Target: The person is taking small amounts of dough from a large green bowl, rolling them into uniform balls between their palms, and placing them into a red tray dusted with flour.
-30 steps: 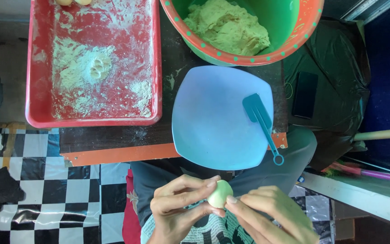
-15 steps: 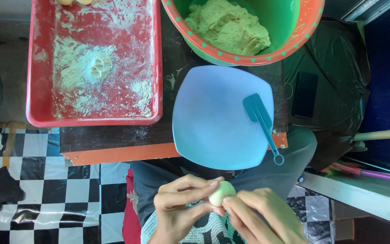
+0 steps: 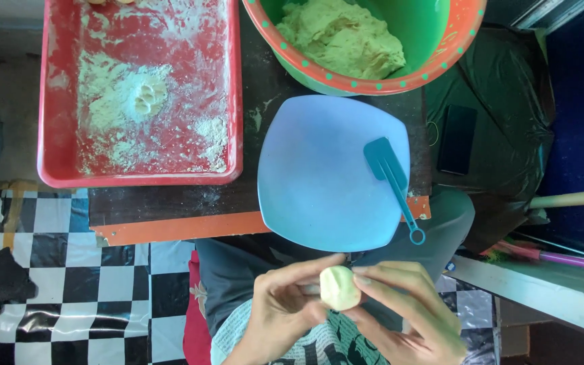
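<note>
Both hands (image 3: 346, 314) pinch dough ball (image 3: 340, 288) below blue plate (image 3: 319, 176)

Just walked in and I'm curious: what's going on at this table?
A person holds a small pale dough ball between the left hand and right hand, over their lap. On the table sit an empty blue plate with a blue spatula on it, a floured red tray, and a green bowl of dough.

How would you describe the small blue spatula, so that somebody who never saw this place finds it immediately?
Find the large pale blue square plate in the middle, just below the green bowl with the orange rim. On the plate's right edge lies the spatula, its handle running past the rim toward the person. It is darker teal than the plate, flat-bladed, with a ring at the handle's end.
</note>
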